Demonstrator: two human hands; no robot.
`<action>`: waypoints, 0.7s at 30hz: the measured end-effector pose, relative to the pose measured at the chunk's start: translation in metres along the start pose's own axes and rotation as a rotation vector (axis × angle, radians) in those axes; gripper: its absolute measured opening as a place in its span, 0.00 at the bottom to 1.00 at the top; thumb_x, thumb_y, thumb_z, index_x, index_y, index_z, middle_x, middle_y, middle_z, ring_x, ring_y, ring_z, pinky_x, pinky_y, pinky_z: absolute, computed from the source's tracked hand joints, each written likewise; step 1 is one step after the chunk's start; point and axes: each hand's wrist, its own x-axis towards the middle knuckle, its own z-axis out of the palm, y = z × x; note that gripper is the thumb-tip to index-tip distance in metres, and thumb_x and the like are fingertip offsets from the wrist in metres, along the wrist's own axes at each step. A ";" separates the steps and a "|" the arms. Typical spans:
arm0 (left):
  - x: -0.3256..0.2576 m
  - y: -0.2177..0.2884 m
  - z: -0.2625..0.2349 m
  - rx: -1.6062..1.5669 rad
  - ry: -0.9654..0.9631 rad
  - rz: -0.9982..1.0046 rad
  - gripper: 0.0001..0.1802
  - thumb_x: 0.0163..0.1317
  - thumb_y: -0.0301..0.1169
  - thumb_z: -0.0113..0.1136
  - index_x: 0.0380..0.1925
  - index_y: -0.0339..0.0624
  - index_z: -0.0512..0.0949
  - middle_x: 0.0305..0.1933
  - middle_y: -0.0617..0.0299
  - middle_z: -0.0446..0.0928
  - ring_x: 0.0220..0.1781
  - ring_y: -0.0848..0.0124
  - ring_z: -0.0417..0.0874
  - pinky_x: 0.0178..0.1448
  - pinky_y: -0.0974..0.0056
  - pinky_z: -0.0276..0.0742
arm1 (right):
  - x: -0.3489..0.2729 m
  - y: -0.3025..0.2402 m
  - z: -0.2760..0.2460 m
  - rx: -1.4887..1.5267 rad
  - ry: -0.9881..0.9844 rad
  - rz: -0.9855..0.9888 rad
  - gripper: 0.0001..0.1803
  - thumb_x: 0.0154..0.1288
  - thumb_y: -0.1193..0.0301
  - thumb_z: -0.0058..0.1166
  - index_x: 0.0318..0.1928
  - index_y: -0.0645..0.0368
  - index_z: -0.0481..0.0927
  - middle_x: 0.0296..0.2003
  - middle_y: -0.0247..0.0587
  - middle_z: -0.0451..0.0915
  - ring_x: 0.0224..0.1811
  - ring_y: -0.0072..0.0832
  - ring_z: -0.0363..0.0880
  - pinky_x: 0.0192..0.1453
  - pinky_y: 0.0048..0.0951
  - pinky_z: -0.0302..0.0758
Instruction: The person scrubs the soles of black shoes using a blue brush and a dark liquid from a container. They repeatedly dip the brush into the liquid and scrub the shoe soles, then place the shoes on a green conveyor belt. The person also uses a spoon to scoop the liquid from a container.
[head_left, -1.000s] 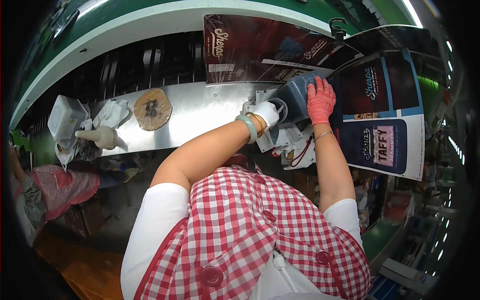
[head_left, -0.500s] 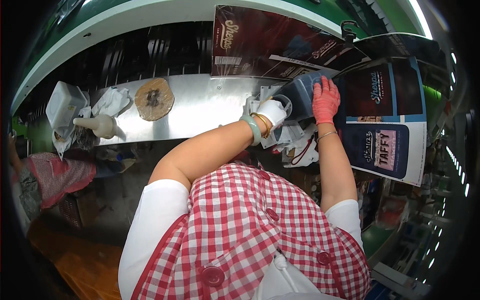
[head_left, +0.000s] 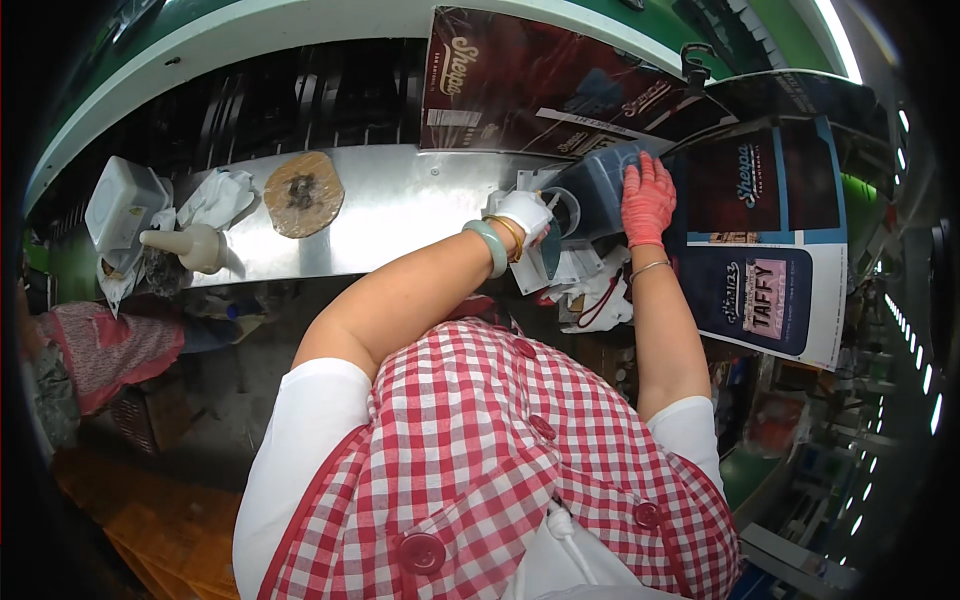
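Observation:
My left hand [head_left: 525, 212], in a white glove, is closed over the right end of the metal bench. Its fingers curl inward, and what they hold cannot be made out. A narrow blue-grey piece [head_left: 551, 252] shows just below the fingertips. Beside it is a round, clear-looking rim [head_left: 566, 212]. My right hand [head_left: 649, 200] wears a coral-coloured glove and lies with its fingers stretched along the right side of a translucent blue-grey box [head_left: 600, 185]. Several white pieces [head_left: 565, 268] lie under and in front of the left hand.
Dark red printed sheets [head_left: 500, 85] stand behind the bench [head_left: 395, 215]; more printed panels [head_left: 750, 260] stand at the right. Leftward are a round brown disc [head_left: 304, 194], a squeeze bottle [head_left: 190, 246], crumpled white cloth [head_left: 217, 198] and a white tub [head_left: 125, 205]. Another person's checked garment [head_left: 105, 350] shows far left.
My left hand has drawn back a little to the left from the box, and the blue-grey piece now shows below it. My right hand stays on the box.

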 end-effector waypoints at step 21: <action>-0.014 -0.002 0.006 0.086 0.077 0.184 0.05 0.59 0.26 0.54 0.31 0.35 0.77 0.18 0.61 0.72 0.12 0.75 0.68 0.15 0.69 0.62 | -0.001 -0.001 0.005 0.014 0.025 0.009 0.25 0.65 0.52 0.42 0.59 0.46 0.72 0.60 0.43 0.69 0.65 0.40 0.61 0.70 0.43 0.51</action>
